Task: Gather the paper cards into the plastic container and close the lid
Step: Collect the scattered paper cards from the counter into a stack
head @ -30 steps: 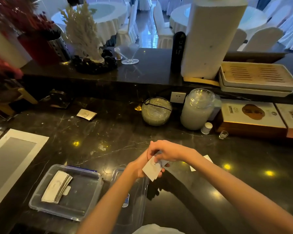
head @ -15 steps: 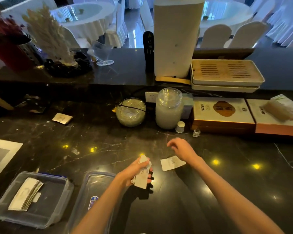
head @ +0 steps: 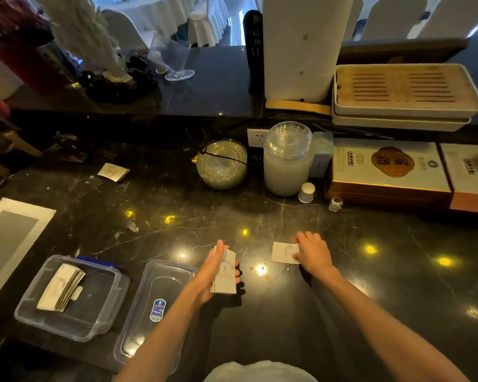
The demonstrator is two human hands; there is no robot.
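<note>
Cards are thin, light and slick on this polished bench [head: 342, 312], so I judge an edge must be lifted or slid before pinching. My right hand [head: 313, 253] lies with fingers together on a loose card [head: 283, 252]; whether it grips yet I cannot tell. My left hand [head: 218, 271] is clamped on a small stack [head: 226, 274]. More cards lie in the box [head: 66, 321]; its lid [head: 155, 307] sits beside. Another card [head: 113, 172] lies far off, its print unreadable.

Right hand [head: 313, 255] left stack, reached out, now pressing on loose card [head: 284, 252] on counter.
</note>
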